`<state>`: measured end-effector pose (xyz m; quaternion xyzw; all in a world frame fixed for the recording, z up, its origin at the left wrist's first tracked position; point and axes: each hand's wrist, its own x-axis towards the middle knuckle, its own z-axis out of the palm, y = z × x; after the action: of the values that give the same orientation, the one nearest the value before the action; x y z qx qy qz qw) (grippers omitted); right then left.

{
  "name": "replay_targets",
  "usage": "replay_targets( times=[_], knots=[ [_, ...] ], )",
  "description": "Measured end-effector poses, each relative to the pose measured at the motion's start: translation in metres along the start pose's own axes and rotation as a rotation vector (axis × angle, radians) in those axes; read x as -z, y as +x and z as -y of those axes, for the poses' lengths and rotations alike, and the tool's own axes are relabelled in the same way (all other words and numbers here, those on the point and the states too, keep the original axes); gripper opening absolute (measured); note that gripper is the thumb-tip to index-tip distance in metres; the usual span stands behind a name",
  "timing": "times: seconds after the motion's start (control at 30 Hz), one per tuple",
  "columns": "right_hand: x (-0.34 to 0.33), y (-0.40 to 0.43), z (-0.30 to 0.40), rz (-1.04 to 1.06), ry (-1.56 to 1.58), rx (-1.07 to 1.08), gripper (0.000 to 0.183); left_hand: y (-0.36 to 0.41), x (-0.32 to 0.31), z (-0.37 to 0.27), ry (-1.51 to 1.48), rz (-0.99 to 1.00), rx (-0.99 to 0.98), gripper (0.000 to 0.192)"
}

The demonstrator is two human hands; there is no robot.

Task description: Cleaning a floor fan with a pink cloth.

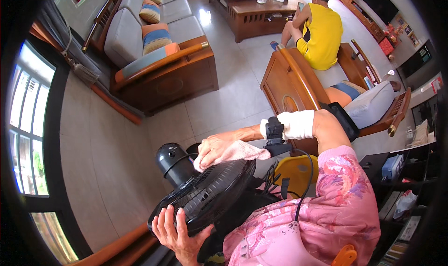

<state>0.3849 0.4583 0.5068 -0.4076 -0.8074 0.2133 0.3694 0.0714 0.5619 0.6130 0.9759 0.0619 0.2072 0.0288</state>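
A black electric fan (210,192) is tilted in front of me, with its round wire guard and its motor housing (171,162) in sight. My right hand (213,148) presses a pale pink cloth (238,152) against the upper edge of the guard, next to the motor housing. My left hand (182,231) holds the lower rim, its fingers spread over the guard and the thumb lying apart at the edge. A black device is strapped over a white sleeve (297,124) on my right forearm. The fan's base is hidden.
A yellow plastic object (297,171) and black cables (271,182) lie behind the fan. A wooden armchair (290,87) holds a seated person (322,31) facing away. A wooden sofa (168,77) and a curtained window (31,126) are leftward; dark shelves (395,192) stand right.
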Motion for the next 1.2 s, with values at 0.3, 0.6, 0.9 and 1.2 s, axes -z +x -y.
replay_targets(
  times=[0.3,0.6,0.9,1.2],
  knots=[
    [0.009,0.054,0.039,0.063,0.301,-0.109,0.042,0.0,-0.002,-0.002,-0.037,-0.046,0.013,0.077],
    [0.007,0.019,-0.004,0.231,0.397,-0.308,0.062,-0.001,0.003,-0.002,-0.064,-0.036,0.029,0.076],
    [-0.003,-0.02,-0.048,0.325,0.447,-0.497,0.057,0.013,0.016,-0.018,0.047,0.001,0.115,0.058],
    [0.005,-0.023,-0.05,0.139,0.618,-0.188,0.041,0.053,-0.008,-0.098,-0.079,-0.137,0.278,0.029]
  ],
)
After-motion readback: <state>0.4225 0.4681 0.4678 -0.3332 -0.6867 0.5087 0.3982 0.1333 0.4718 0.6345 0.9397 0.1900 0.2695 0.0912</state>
